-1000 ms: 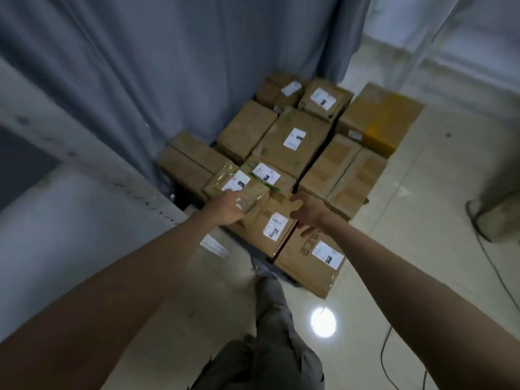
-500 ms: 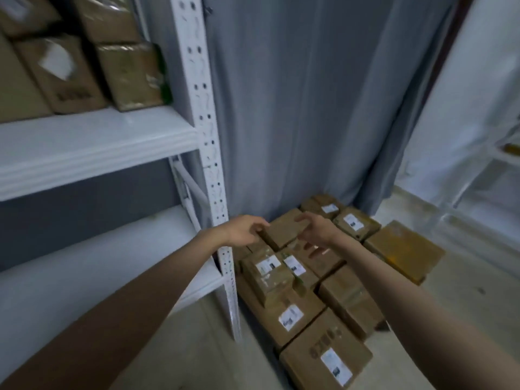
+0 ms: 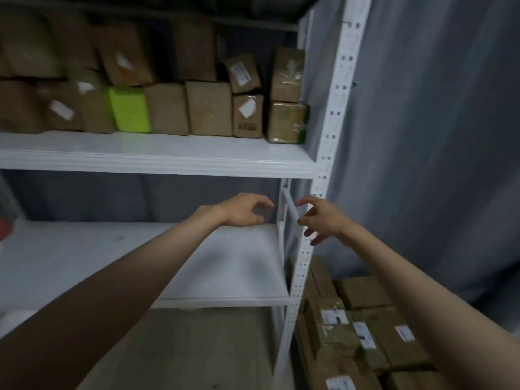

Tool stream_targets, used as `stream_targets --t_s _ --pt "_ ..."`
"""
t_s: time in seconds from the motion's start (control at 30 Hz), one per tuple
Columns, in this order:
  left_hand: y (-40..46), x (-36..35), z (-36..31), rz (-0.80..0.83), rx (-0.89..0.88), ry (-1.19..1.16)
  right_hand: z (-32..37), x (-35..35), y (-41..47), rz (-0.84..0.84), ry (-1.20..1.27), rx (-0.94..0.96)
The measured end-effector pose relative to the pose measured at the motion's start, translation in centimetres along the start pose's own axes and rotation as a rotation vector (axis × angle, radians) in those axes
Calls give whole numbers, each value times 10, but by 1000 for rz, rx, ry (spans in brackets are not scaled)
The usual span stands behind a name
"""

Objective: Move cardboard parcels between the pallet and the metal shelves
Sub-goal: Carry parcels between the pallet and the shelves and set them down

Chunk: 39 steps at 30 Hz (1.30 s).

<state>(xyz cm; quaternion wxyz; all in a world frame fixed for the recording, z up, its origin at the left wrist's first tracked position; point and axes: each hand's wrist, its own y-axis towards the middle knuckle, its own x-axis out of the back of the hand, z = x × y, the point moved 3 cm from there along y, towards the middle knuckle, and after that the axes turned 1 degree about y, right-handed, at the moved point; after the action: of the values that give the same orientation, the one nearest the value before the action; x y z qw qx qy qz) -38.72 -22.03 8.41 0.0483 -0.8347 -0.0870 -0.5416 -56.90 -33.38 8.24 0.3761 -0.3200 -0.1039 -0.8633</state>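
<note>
My left hand hovers in front of the middle bay of the white metal shelves, fingers loosely curled and holding nothing. My right hand is beside it, in front of the perforated corner post, fingers spread and empty. Several brown cardboard parcels stand packed on the upper board. The lower board beneath my hands is bare here. More labelled parcels lie stacked low at the bottom right, past the post.
A bright green parcel stands among the brown ones on the upper board. A grey curtain hangs right of the shelves. A diagonal brace crosses the shelf end between my hands. Something red shows at the left edge.
The view has swung up and left from the low stack of parcels to the shelves. Both hands have left the parcels and risen, empty, to the middle bay.
</note>
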Motion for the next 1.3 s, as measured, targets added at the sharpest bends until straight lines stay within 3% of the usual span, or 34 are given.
stream_targets --t_s 0.4,0.63,0.97,1.3 --pt "-141 133 146 -240 286 67 178 -144 56 191 -31 304" --pt "-221 200 245 -310 407 90 285 -242 78 221 -22 423" --pt "-305 288 374 -400 501 125 412 -363 112 150 81 508" --pt "-298 337 473 -602 487 46 499 -414 170 59 146 557"
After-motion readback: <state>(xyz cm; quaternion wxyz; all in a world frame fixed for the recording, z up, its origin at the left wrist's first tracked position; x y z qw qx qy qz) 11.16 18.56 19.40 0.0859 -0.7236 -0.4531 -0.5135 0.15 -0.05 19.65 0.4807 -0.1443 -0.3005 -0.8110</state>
